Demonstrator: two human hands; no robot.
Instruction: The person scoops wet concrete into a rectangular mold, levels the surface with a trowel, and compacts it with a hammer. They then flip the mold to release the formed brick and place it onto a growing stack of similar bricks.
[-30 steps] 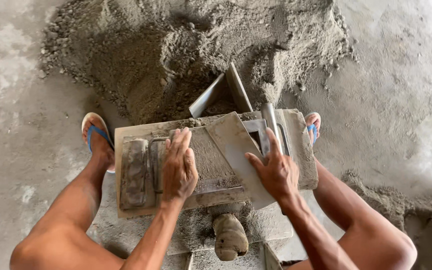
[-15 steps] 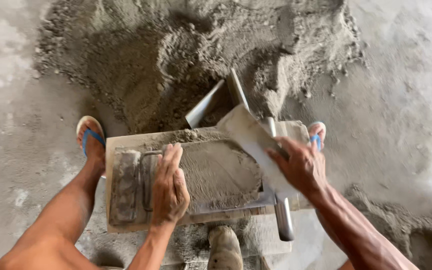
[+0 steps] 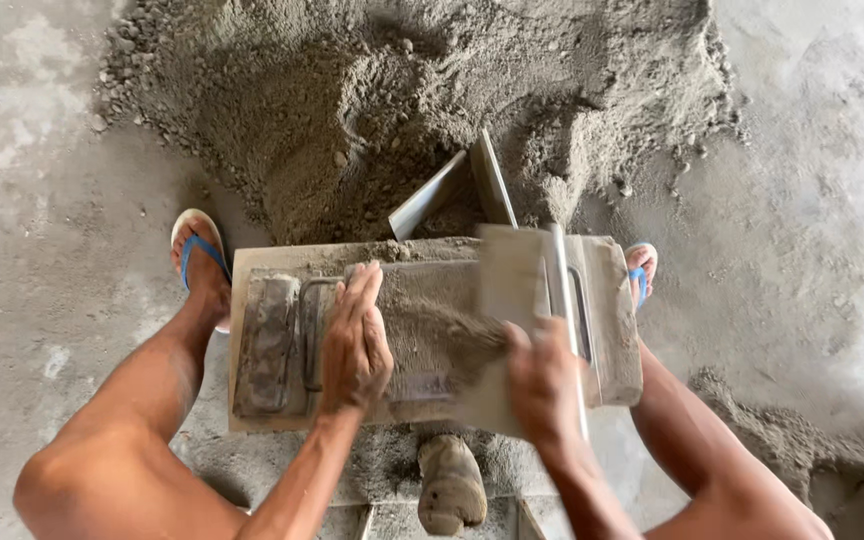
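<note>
Pinching a flat board (image 3: 512,290) in right grip (image 3: 544,385), left grip (image 3: 355,340) spread on mould (image 3: 607,320), sand heap (image 3: 352,110), concrete floor (image 3: 822,200).

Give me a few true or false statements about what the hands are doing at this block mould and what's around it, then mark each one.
1. The left hand lies flat, fingers together, on the grey mix in the mould. True.
2. The right hand is empty. False: it grips a flat board held over the mould.
3. A heap of sand mix lies beyond the mould. True.
4. The feet are bare. False: each wears a sandal with blue straps.
5. A metal shovel blade sticks in the heap. True.
</note>
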